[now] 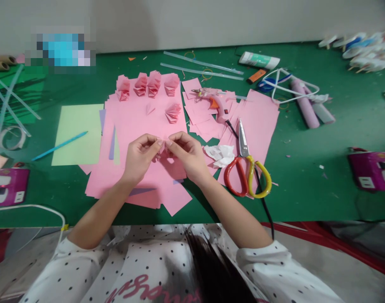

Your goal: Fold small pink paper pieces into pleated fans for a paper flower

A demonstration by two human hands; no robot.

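Note:
My left hand [142, 155] and my right hand [186, 152] meet over the pink paper stack. Between their fingertips they pinch a small piece of folded pink paper [161, 147], mostly covered by my fingers. Just beyond lies a fan-folded pink paper piece [172, 114]. A row of several similar pleated pieces [153, 84] sits along the far edge of the pink paper sheets [132, 120]. A small folded scrap [150, 109] rests on the top sheet.
Right of my hands are scissors [243, 164] with red and yellow handles, crumpled white tissue [220, 155] and a pink glue gun [216, 103]. A blue pen [61, 145] lies on pale green paper [77, 122] at left. Clear glue sticks [201, 70] lie farther back.

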